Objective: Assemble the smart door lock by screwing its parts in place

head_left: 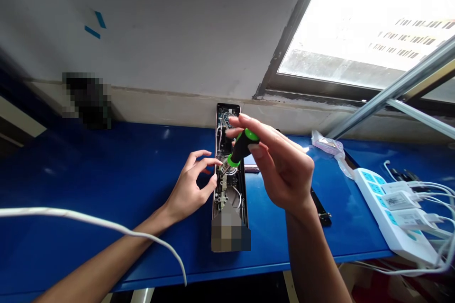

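Note:
A long, narrow opened device point(229, 184) with exposed wires and circuit parts lies lengthwise on the blue table point(106, 184). My right hand point(280, 170) is closed round a black and green screwdriver point(242, 147), whose tip points down into the device's middle. My left hand point(194, 184) rests against the device's left edge, its fingers curled and touching the rim near the screwdriver tip.
A white power strip point(387, 213) with several plugs and cables sits at the table's right edge. A clear plastic bag point(329, 147) lies behind it. A black part point(322, 208) lies by my right wrist. A white cable point(106, 227) crosses the near left. A wall and a window stand behind.

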Demonstrator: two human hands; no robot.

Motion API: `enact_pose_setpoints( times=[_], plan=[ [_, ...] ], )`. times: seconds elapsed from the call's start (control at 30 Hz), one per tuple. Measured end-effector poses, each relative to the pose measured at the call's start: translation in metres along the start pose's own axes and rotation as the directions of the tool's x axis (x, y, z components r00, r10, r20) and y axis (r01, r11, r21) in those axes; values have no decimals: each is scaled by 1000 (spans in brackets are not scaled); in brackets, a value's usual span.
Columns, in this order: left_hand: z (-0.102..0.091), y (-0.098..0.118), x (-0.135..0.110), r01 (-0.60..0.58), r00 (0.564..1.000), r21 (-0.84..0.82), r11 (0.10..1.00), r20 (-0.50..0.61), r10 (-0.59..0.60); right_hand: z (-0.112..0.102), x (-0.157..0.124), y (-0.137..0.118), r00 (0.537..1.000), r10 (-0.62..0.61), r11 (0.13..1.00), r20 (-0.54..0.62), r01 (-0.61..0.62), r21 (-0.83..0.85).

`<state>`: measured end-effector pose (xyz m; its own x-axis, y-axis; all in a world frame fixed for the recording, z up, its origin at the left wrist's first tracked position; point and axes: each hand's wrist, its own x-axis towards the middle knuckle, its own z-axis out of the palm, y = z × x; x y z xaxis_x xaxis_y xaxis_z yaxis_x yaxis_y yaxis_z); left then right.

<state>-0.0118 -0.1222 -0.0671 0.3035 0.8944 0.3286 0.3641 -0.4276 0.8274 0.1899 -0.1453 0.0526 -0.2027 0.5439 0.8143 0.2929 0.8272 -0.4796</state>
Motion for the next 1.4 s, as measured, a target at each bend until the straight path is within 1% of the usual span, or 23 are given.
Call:
enact_pose_setpoints(
  times=[0.07, 0.17, 0.23, 0.3, 0.37, 0.43, 0.5, 0.57, 0.63, 0.7, 0.73, 0.8, 0.87, 0.93, 1.0, 1.1, 1.13, 1.17, 1.3, 1.4],
  plan=[
    [1, -1, 0, 17, 1000, -43, 999, 5, -16, 1, 1, -1, 999, -32, 999, -41, 31, -28],
    [2, -1, 0, 39, 999, -105, 994, 17, -37, 0, 1, -2, 992, -52, 988, -116, 35, -148],
    [3, 0, 0, 48, 999, -133, 990, 26, -45, 0, 0, -3, 996, -20, 989, -81, 8, -151],
    [3, 1, 0, 52, 998, -157, 986, 30, -47, 0, -1, -3, 1000, 11, 997, 0, -10, -77],
    [4, 2, 1, 56, 998, -185, 981, 34, -51, 0, -1, -3, 1000, 3, 1000, 31, -3, -10],
    [5, 2, 1, 71, 997, -206, 976, 36, -65, 0, -1, -2, 999, -25, 999, -21, 24, -30],
    [5, 2, 2, 86, 996, -223, 971, 43, -79, 0, -1, -1, 994, -42, 993, -98, 31, -115],
    [6, 2, 2, 94, 995, -242, 966, 49, -85, -1, -1, -1, 992, -34, 985, -121, 12, -173],
    [7, 2, 2, 105, 994, -260, 960, 56, -93, -2, -2, -2, 998, 5, 988, -57, -14, -153],
    [8, 2, 2, 131, 991, -279, 951, 76, -115, -2, -4, -2, 999, 41, 997, 34, -38, -68],
    [9, 2, 2, 146, 988, -292, 945, 87, -126, -2, -4, -2, 998, 42, 999, 53, -40, -36],
    [9, 3, 3, 167, 985, -323, 932, 101, -142, -2, -5, -1, 999, 19, 999, 32, -18, -37],
    [10, 4, 3, 173, 984, -340, 924, 98, -148, -1, -5, 0, 999, -5, 993, -43, 0, -115],
    [11, 5, 4, 171, 985, -334, 927, 93, -148, 0, -5, 0, 996, 1, 983, -93, -19, -183],
    [12, 4, 6, 161, 987, -322, 933, 75, -144, 1, -5, -1, 998, 21, 984, -59, -31, -177],
    [15, 2, 7, 145, 989, -320, 936, 39, -140, 2, -7, -3, 996, 44, 999, 82, -42, -19],
    [15, 1, 7, 141, 990, -322, 936, 32, -139, 2, -7, -2, 994, 42, 999, 96, -44, 21],
    [16, 1, 7, 138, 990, -323, 936, 28, -137, 3, -7, -2, 995, 40, 999, 86, -43, 29],
    [16, 1, 7, 131, 991, -316, 940, 21, -132, 4, -5, 1, 1000, -7, 991, -20, 4, -136],
    [16, 1, 7, 142, 990, -309, 941, 24, -142, 6, -2, 0, 1000, -25, 980, -12, 22, -196]
  ],
)
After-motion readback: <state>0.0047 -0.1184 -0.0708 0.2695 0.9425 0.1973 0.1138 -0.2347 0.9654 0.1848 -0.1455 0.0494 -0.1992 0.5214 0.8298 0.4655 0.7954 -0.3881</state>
